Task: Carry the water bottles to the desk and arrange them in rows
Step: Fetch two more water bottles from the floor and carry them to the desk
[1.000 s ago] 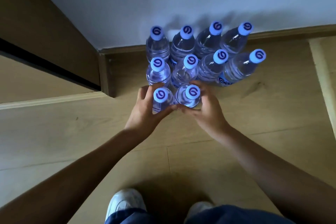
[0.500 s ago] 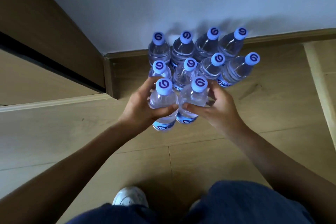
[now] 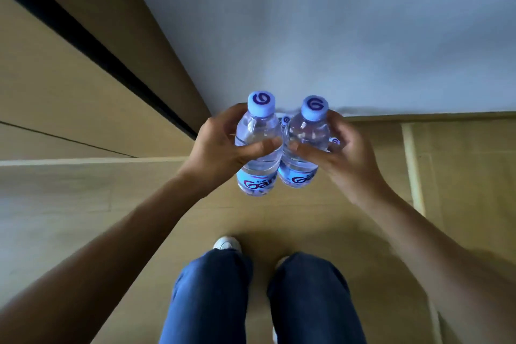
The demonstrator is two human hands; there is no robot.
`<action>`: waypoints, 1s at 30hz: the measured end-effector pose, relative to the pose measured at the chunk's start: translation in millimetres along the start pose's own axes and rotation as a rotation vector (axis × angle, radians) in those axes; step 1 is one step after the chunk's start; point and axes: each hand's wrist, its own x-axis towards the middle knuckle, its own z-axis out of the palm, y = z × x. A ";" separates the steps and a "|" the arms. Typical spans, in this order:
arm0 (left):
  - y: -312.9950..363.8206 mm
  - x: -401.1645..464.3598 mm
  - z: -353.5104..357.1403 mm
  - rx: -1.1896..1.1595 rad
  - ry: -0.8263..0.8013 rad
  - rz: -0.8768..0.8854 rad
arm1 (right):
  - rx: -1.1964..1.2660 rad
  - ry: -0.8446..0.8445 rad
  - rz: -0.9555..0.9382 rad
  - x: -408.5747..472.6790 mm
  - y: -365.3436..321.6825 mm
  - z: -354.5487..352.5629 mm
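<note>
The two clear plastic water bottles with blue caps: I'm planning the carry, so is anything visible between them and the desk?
The desk is not in view, so that path cannot be judged. Left hand and right hand each grip one clear blue-capped bottle, above wooden floor.

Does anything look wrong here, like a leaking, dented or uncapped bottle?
Nothing stands out. The left hand and right hand each grip one clear bottle, left bottle and right bottle, both upright, capped and side by side. No water shows on the floor.
</note>
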 end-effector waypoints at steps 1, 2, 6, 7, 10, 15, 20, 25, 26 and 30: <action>27.2 -10.1 -9.3 -0.001 0.012 0.002 | 0.007 -0.012 -0.006 -5.9 -30.3 0.1; 53.7 -20.5 -19.0 -0.006 0.030 0.002 | 0.017 -0.025 -0.009 -12.4 -60.1 0.3; 149.2 -62.7 -57.9 -0.070 0.155 -0.009 | -0.025 -0.092 -0.061 -34.7 -170.9 6.1; 169.6 -74.0 -67.4 -0.079 0.184 -0.010 | -0.042 -0.115 -0.077 -40.2 -197.1 9.9; 225.9 -112.5 -98.0 -0.084 0.257 -0.022 | -0.080 -0.199 -0.100 -58.4 -268.9 26.0; 284.2 -192.6 -143.6 -0.179 0.433 -0.022 | -0.082 -0.335 -0.132 -93.9 -349.8 71.8; 298.9 -279.9 -185.5 -0.228 0.679 -0.016 | -0.092 -0.522 -0.150 -128.8 -396.2 141.5; 286.4 -369.9 -233.8 -0.287 0.945 -0.016 | -0.109 -0.698 -0.186 -167.3 -417.8 236.9; 283.6 -388.0 -244.5 -0.301 0.991 -0.018 | -0.108 -0.737 -0.196 -175.4 -420.3 257.7; 269.8 -454.9 -289.1 -0.246 1.149 -0.055 | -0.099 -0.903 -0.196 -205.2 -425.4 339.3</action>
